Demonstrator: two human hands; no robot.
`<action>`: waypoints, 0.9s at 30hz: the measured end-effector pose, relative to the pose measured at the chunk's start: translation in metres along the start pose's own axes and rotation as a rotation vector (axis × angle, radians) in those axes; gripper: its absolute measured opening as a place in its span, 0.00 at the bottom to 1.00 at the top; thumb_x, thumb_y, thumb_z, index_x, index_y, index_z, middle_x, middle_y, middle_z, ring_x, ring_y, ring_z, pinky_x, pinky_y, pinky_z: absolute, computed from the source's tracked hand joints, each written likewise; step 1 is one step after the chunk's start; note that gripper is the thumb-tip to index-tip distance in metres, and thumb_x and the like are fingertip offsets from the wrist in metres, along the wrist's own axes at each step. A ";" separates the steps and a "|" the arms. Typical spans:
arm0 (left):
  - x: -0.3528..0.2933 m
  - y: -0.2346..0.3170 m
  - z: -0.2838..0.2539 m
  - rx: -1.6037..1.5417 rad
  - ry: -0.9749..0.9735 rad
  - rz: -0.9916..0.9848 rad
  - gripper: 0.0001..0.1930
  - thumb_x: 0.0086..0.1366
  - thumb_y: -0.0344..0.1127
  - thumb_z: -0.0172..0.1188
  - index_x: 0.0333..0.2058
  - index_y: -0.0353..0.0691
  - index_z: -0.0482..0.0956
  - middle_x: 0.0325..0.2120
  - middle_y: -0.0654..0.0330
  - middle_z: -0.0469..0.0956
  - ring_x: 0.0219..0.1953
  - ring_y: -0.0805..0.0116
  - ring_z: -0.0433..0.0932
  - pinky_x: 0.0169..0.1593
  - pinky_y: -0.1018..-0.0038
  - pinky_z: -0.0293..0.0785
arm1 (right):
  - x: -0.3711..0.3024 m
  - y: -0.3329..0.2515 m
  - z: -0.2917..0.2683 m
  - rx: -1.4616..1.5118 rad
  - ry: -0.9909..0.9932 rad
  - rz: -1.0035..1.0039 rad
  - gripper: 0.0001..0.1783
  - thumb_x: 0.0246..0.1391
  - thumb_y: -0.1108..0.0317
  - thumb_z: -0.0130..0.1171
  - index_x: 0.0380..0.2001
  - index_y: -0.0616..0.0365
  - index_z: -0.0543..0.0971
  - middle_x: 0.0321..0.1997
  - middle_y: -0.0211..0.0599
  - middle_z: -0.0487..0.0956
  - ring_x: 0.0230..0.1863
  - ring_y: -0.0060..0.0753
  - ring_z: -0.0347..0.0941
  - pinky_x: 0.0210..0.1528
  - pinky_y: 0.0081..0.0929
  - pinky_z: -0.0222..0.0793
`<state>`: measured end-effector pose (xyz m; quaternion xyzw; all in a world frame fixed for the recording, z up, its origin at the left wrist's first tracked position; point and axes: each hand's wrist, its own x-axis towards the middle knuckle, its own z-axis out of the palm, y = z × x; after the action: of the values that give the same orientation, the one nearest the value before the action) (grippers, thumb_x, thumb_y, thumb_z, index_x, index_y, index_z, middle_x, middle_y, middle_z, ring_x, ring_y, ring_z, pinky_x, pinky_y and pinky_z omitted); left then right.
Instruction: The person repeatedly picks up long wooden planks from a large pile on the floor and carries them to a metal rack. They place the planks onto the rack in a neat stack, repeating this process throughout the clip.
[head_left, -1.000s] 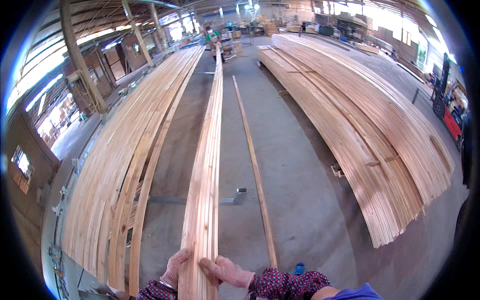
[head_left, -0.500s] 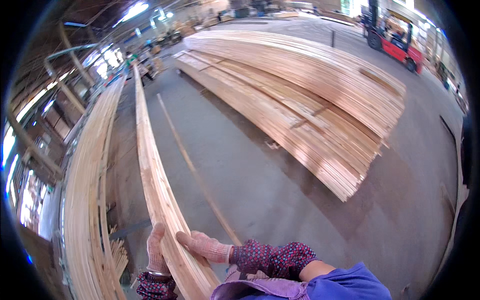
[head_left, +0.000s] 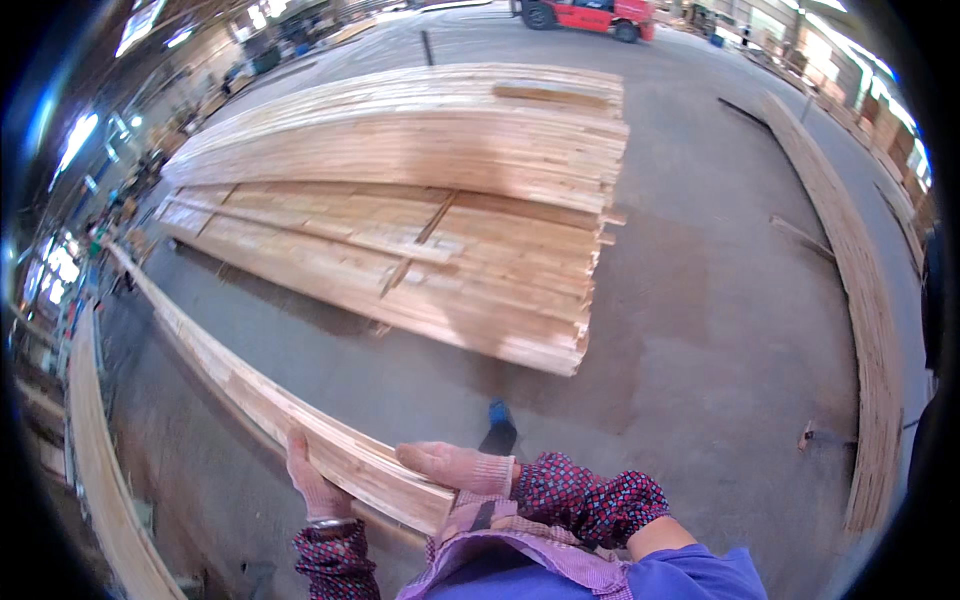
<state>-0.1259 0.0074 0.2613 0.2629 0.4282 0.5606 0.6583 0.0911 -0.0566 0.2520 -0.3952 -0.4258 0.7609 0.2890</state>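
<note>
A bundle of long, pale wooden boards [head_left: 262, 392] slants from far left to just before my body, its near end close to my waist. Gripping its left edge is my left hand [head_left: 316, 488], in a light knitted glove with the thumb on top. My right hand [head_left: 458, 467], gloved alike, clasps the opposite edge near the end, its fingers partly hidden. At the far end of the bundle stands another person [head_left: 98, 236], too small to make out the hands. Ahead lies a large, layered stack of similar boards [head_left: 500, 270], apart from my bundle.
More long boards [head_left: 98, 440] lie along the left side. On the right a long pile of wood [head_left: 865, 330] rests on the concrete floor [head_left: 700, 330]. A red forklift [head_left: 590, 14] is at the far top. My dark-trousered leg and blue shoe [head_left: 499, 412] show below the stack.
My view has turned right, so the stack and forklift sit further left. The bundle, still in both hands, now slants more across the view, and a foot has come into sight.
</note>
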 end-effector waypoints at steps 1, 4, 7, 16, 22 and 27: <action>0.021 -0.015 0.014 -0.016 -0.018 -0.017 0.31 0.67 0.52 0.48 0.58 0.33 0.61 0.48 0.49 0.70 0.51 0.56 0.71 0.56 0.61 0.69 | -0.003 -0.007 -0.023 0.068 0.030 -0.011 0.31 0.66 0.46 0.40 0.52 0.65 0.72 0.49 0.36 0.75 0.49 0.25 0.68 0.55 0.26 0.63; 0.049 -0.060 0.098 -0.066 0.148 -0.126 0.36 0.67 0.54 0.46 0.64 0.34 0.52 0.58 0.46 0.61 0.59 0.50 0.63 0.61 0.59 0.63 | -0.002 0.001 -0.103 0.057 0.126 -0.009 0.35 0.64 0.40 0.39 0.48 0.64 0.75 0.46 0.38 0.77 0.48 0.28 0.69 0.55 0.27 0.63; 0.088 -0.094 0.136 -0.120 0.062 -0.131 0.39 0.66 0.59 0.45 0.65 0.36 0.50 0.61 0.46 0.58 0.61 0.48 0.61 0.63 0.57 0.61 | -0.006 -0.017 -0.174 -0.186 0.194 -0.105 0.39 0.62 0.37 0.38 0.47 0.67 0.74 0.46 0.44 0.77 0.48 0.34 0.71 0.55 0.30 0.63; 0.184 -0.193 0.308 -0.148 0.010 -0.285 0.43 0.61 0.67 0.46 0.65 0.42 0.54 0.61 0.49 0.61 0.60 0.50 0.63 0.60 0.53 0.62 | -0.032 -0.062 -0.383 -0.192 0.277 0.017 0.36 0.65 0.42 0.36 0.51 0.68 0.73 0.51 0.47 0.75 0.53 0.37 0.69 0.58 0.31 0.62; 0.247 -0.271 0.410 -0.286 -0.024 -0.146 0.37 0.67 0.59 0.44 0.63 0.34 0.55 0.59 0.49 0.62 0.59 0.53 0.64 0.61 0.59 0.63 | -0.033 -0.065 -0.531 -0.534 0.239 0.056 0.35 0.64 0.41 0.38 0.54 0.63 0.72 0.54 0.55 0.74 0.56 0.50 0.69 0.60 0.36 0.62; 0.304 -0.344 0.490 -0.210 0.011 -0.107 0.29 0.71 0.46 0.42 0.64 0.34 0.54 0.61 0.49 0.60 0.62 0.52 0.61 0.66 0.61 0.56 | -0.047 -0.036 -0.662 -1.255 0.183 -0.596 0.25 0.53 0.72 0.47 0.57 0.60 0.69 0.53 0.45 0.72 0.56 0.44 0.69 0.58 0.34 0.66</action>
<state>0.4720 0.2852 0.1382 0.1661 0.3841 0.5681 0.7086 0.6808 0.2015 0.0854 -0.4164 -0.8489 0.2233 0.2371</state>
